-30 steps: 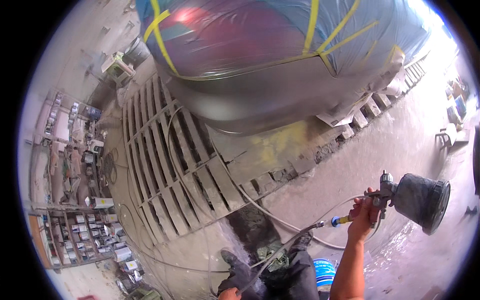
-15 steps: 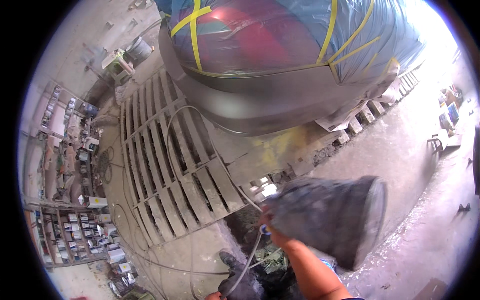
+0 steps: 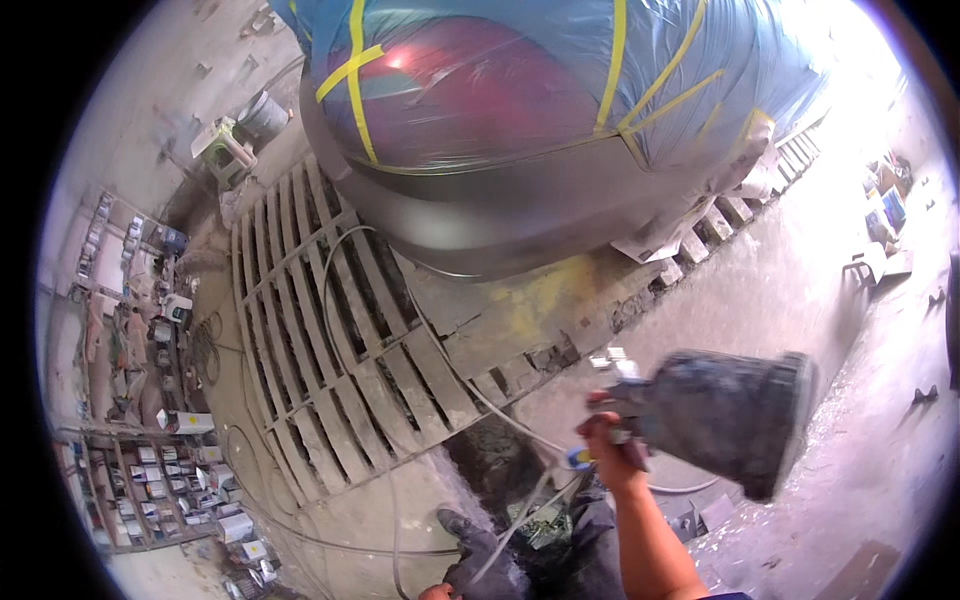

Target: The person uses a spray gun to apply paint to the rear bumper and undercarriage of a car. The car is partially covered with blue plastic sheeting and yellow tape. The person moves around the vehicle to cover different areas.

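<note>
My right hand grips the handle of a spray gun with a large dark, paint-flecked cup, held low at the right of the view. A pale air hose runs from the gun down and loops across the floor grating. My left hand, in a dark glove, holds that hose near the bottom edge. Ahead stands a car body with a grey lower panel, its upper part wrapped in blue plastic sheet held by yellow tape.
A slatted floor grating lies under and left of the car. Shelves packed with cans and boxes line the left wall. A white bucket and stand sit at the upper left. Clutter lies at the far right.
The spray gun swung in close to the camera half a second ago and has now dropped back lower and to the right. The view has shifted slightly toward the car.
</note>
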`<action>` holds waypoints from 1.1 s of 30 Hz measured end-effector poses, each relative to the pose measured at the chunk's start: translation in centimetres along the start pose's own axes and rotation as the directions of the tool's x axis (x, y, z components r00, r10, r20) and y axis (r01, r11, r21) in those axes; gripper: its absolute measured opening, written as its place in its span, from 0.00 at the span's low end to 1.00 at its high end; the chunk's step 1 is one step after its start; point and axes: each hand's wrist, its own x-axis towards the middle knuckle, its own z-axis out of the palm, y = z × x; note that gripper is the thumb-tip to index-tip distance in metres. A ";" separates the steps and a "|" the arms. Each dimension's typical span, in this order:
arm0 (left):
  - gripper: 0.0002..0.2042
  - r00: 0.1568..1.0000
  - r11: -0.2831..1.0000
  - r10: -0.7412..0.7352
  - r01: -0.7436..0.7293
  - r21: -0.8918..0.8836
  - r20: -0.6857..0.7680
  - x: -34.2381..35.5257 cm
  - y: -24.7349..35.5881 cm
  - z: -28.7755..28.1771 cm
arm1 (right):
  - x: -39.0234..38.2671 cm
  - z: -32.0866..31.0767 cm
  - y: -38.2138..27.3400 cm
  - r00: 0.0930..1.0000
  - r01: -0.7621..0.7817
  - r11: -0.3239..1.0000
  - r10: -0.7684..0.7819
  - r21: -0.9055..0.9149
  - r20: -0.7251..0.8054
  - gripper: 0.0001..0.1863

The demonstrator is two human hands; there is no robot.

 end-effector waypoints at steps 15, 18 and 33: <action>0.19 0.996 0.996 -0.089 0.089 0.020 -0.007 -0.6 1.0 -1.3 | 3.1 -9.8 -3.5 0.814 0.140 0.873 0.166 0.467 -0.556 0.16; 0.18 0.996 0.995 -0.085 0.083 0.045 0.025 -0.4 2.1 -1.6 | 2.8 -10.4 -2.1 0.840 0.095 0.885 0.175 0.455 -0.514 0.16; 0.12 0.980 0.996 -0.033 0.049 0.078 -0.196 -1.5 13.9 -6.4 | 8.9 -19.7 -0.3 0.990 -0.076 0.756 0.136 0.650 -0.042 0.10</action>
